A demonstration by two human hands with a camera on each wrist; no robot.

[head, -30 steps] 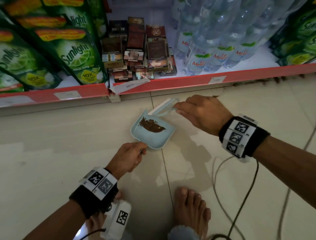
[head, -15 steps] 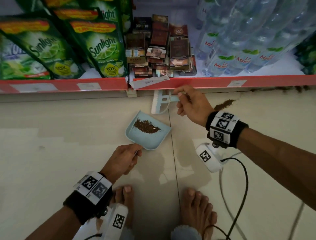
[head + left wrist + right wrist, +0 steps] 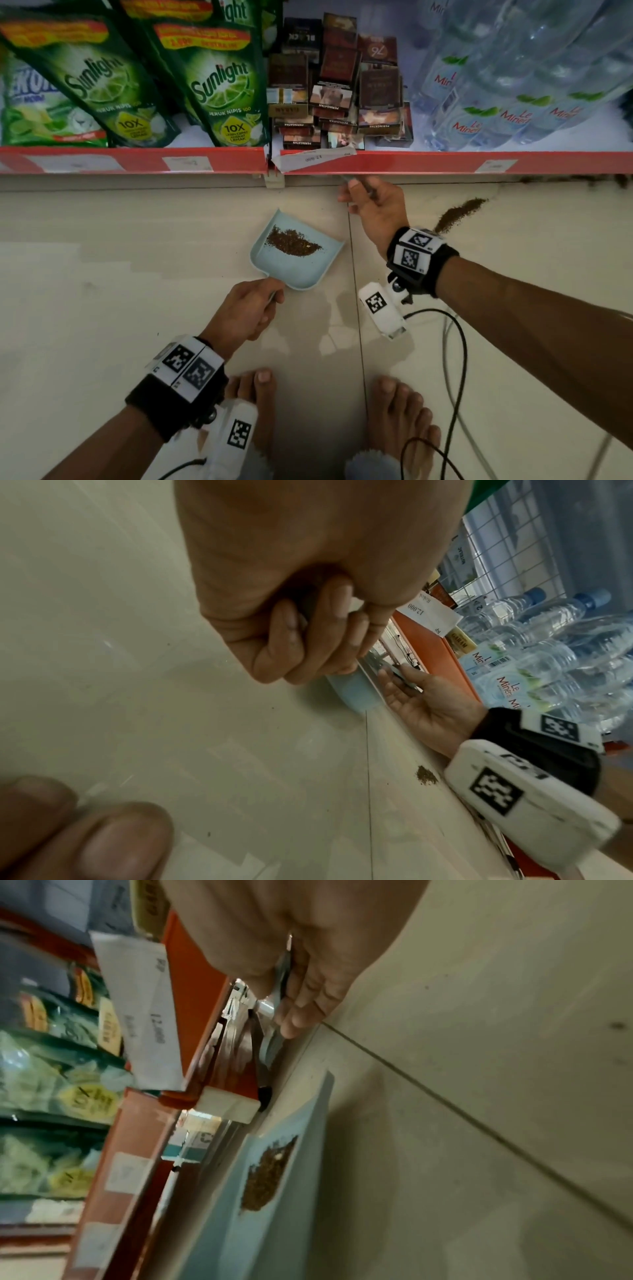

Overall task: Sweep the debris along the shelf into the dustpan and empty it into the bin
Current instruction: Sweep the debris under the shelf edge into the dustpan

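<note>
A light blue dustpan (image 3: pixel 308 270) lies on the tiled floor in front of the shelf, with a brown debris pile (image 3: pixel 293 241) inside it. My left hand (image 3: pixel 260 301) grips its handle at the near end; the left wrist view shows my fingers (image 3: pixel 308 631) curled round it. My right hand (image 3: pixel 359 195) holds the brush handle (image 3: pixel 367 190) right at the shelf's base, and the brush head is hidden under the shelf edge. Another streak of debris (image 3: pixel 459 214) lies on the floor to the right of that hand. In the right wrist view the dustpan (image 3: pixel 219 1218) lies beside the shelf.
The red shelf edge (image 3: pixel 411 164) runs across the view with a loose price tag (image 3: pixel 315 159). Above it stand Sunlight pouches (image 3: pixel 219 89), cigarette packs (image 3: pixel 335 92) and water bottles (image 3: pixel 513 85). More debris (image 3: pixel 582 180) lines the shelf base at right. My bare feet (image 3: pixel 400 421) and cables (image 3: pixel 459 377) are near.
My right hand has moved the brush from above the dustpan up to the shelf base, and its head is now out of sight. The dustpan and left hand stay put.
</note>
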